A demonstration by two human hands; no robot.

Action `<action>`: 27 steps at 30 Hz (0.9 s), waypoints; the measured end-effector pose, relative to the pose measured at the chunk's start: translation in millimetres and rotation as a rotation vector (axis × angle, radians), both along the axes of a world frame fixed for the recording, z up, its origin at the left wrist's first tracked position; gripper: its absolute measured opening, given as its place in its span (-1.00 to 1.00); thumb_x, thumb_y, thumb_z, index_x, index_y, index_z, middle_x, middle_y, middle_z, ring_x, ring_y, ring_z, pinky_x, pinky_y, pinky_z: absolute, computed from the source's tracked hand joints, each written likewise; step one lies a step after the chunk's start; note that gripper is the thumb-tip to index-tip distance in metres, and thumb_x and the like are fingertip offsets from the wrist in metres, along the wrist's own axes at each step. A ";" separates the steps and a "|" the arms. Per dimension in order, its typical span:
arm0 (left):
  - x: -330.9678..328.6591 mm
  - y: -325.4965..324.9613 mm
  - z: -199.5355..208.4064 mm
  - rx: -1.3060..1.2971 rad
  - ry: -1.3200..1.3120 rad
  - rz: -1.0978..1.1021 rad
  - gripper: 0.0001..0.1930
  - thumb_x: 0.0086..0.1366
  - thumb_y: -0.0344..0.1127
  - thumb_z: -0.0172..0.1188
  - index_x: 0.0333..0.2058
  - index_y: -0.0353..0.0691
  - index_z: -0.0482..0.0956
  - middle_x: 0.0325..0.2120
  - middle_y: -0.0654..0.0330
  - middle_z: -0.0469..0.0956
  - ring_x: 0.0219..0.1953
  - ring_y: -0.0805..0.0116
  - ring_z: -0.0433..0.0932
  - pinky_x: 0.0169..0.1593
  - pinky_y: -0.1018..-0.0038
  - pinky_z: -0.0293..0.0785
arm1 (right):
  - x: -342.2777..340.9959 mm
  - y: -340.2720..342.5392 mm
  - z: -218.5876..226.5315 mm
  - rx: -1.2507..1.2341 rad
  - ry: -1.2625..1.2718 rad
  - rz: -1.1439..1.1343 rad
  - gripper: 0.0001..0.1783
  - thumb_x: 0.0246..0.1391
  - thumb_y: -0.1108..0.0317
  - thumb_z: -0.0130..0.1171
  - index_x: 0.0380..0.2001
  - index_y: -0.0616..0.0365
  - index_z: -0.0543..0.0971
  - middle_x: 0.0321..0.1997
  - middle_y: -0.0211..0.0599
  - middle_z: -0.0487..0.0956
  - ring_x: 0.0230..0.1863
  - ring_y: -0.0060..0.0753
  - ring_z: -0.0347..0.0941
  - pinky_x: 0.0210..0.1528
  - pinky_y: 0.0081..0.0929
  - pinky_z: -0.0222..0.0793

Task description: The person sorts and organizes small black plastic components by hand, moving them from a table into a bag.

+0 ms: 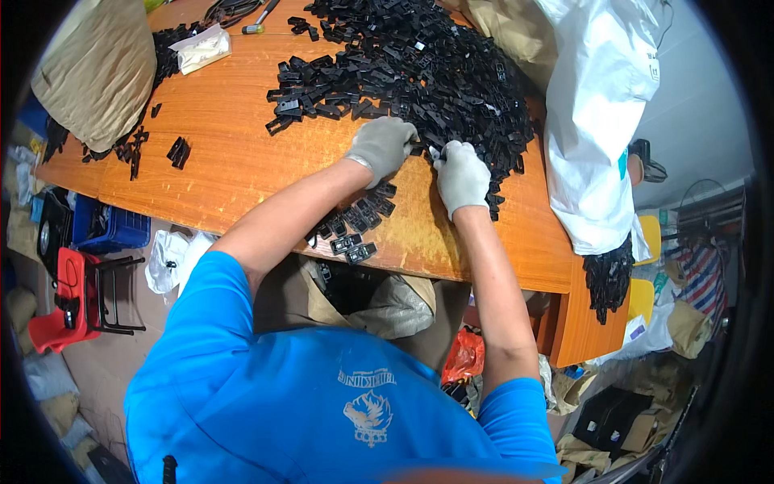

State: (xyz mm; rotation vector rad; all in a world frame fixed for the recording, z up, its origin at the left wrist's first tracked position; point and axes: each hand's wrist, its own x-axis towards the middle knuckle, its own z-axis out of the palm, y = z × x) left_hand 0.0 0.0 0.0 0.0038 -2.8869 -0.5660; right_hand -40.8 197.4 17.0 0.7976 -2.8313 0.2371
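My two hands, in pale grey work gloves, work close together at the near edge of a big heap of small black plastic parts (427, 68). My left hand (381, 148) has its fingers pinched together on a small black plastic part (417, 149). Just to the right, my right hand (463, 173) is closed too, thumb and fingers pressed together. Whatever lies between those fingertips is too small to make out. Below my left wrist, a short row of similar black parts (359, 216) lies near the table's front edge.
The wooden table (234, 153) carries a brown paper sack (101, 73) at left, a white crumpled paper (200, 50) and a screwdriver (256, 24). A white sack (597, 121) stands at right. Below the front edge hangs an open sack (399, 306); a red chair (68, 298) stands left.
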 end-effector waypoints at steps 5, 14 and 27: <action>15.2 -22.8 11.2 -0.195 -0.130 -0.036 -0.79 0.44 -0.16 0.21 -0.17 0.01 0.82 -0.15 0.12 0.75 -0.04 -0.02 0.73 0.05 0.09 0.66 | 10.9 2.9 -7.7 0.105 -0.010 0.042 -0.73 0.23 0.26 0.41 -0.14 0.16 0.60 -0.12 0.00 0.66 -0.19 0.10 0.75 -0.15 -0.04 0.68; 43.3 -49.4 17.3 0.173 -0.133 -0.040 -0.66 0.38 -0.24 0.31 0.10 -0.08 0.72 -0.02 0.05 0.74 0.02 -0.08 0.72 0.12 0.13 0.65 | 29.8 -27.9 7.2 -0.270 -0.057 0.216 -0.74 0.19 0.31 0.43 -0.05 0.01 0.71 -0.04 -0.17 0.62 -0.14 0.05 0.70 -0.08 -0.07 0.64; 45.3 -45.7 -13.0 0.137 0.013 -0.009 -0.68 0.26 -0.25 0.45 -0.01 -0.11 0.75 -0.05 0.05 0.67 0.05 -0.08 0.61 0.19 0.10 0.57 | 3.5 -56.4 -10.0 -0.214 -0.111 0.413 -0.75 0.15 0.42 0.44 -0.08 0.01 0.74 -0.08 -0.20 0.62 -0.10 0.06 0.68 -0.05 -0.08 0.63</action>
